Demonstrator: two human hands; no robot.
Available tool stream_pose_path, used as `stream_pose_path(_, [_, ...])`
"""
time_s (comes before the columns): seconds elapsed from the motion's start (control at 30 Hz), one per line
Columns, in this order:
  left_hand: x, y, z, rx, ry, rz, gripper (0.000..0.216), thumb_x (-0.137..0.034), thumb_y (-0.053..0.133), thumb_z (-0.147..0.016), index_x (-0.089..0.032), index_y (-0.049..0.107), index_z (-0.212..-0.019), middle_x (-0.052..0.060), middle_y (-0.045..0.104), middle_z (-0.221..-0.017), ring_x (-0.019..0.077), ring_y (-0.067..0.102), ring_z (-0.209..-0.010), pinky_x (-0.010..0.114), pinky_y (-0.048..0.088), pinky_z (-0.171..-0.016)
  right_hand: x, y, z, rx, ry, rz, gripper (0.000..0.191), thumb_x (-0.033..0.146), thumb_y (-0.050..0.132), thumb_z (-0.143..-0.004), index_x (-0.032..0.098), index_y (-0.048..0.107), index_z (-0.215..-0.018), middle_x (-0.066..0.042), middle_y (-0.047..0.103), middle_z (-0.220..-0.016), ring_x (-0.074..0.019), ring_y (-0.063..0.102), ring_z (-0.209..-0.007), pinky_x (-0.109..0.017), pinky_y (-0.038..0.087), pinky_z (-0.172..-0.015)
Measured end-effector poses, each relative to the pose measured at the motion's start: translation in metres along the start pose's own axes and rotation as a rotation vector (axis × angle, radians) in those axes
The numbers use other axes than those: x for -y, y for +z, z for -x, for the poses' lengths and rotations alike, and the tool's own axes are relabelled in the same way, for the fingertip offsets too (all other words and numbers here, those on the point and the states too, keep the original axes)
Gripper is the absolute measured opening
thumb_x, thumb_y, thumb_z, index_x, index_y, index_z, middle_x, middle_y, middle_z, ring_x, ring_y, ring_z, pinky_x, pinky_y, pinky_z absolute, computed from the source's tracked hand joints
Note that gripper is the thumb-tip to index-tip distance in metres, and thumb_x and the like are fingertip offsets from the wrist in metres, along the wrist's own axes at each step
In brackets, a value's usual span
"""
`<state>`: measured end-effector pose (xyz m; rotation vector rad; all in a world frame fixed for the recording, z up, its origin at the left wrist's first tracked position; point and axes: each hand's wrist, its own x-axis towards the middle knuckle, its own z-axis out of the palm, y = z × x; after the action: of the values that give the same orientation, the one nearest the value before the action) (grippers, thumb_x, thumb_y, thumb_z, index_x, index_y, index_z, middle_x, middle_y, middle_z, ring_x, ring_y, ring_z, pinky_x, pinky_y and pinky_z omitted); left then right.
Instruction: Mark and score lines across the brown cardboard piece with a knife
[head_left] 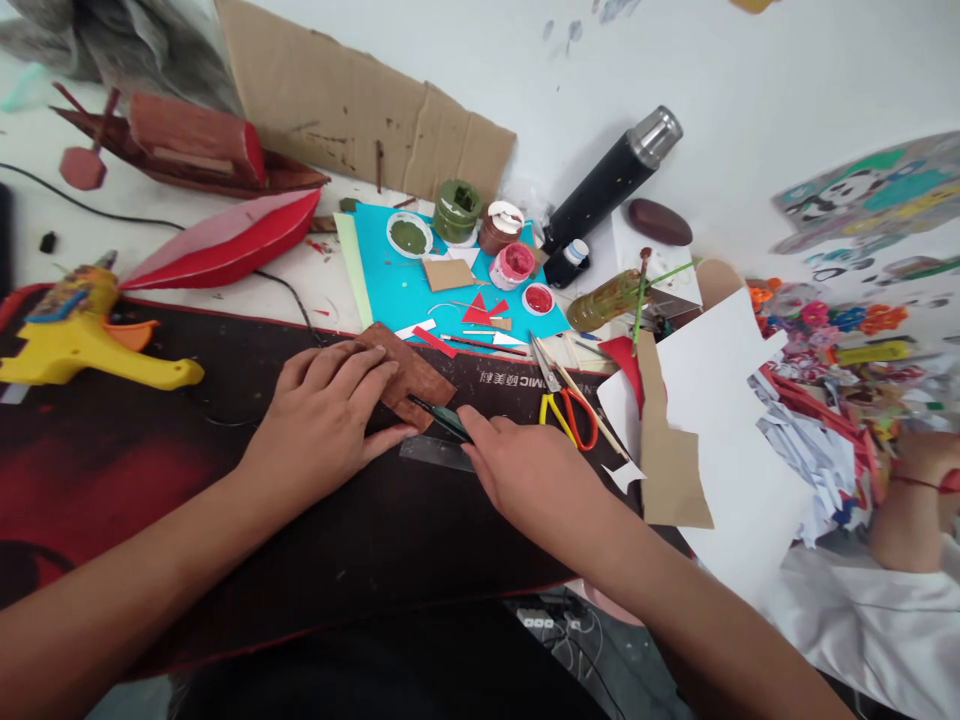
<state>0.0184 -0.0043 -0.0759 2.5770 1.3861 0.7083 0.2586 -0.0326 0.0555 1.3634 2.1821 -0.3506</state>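
The left hand (330, 415) lies flat, fingers spread, pressing the brown card (414, 376) onto the dark mat (150, 450). The right hand (525, 470) — at four o'clock from the card — grips a green knife (448, 419), tip against the card's edge; scissors (570, 412) lie at three o'clock of the knife.

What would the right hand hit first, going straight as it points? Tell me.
Probably the brown card; the green tool in the right hand seems to touch its edge, with the left hand just behind.
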Motion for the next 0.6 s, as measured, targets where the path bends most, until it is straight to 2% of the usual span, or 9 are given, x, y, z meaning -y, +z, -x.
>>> stream_pose_path(0.4, [0.0007,-0.0007,-0.0002,0.007,0.007,-0.027,0.068,-0.064,0.059,-0.109,-0.020,0.058,-0.161,0.022,0.071,-0.154,0.0470,0.065,-0.141,0.065,0.046,-0.116,0.0032,0.0048,-0.0005,-0.032,-0.009,0.038,0.048,0.021,0.043,-0.118,0.013,0.052,-0.165,-0.014,0.079,-0.097,-0.0258,0.079,-0.075,-0.032,0.044,-0.056])
stream_pose_path(0.6, [0.0001,-0.0015,-0.0009,0.015,0.003,-0.008,0.071,-0.066,0.058,-0.109,-0.018,0.058,-0.161,0.024,0.070,-0.154,0.0494,0.064,-0.141,0.068,0.046,-0.114,0.0029,0.0043,-0.0013,-0.021,-0.022,0.056,0.049,0.022,0.043,-0.119,0.013,0.052,-0.166,-0.014,0.079,-0.097,-0.0254,0.079,-0.074,-0.032,0.044,-0.056])
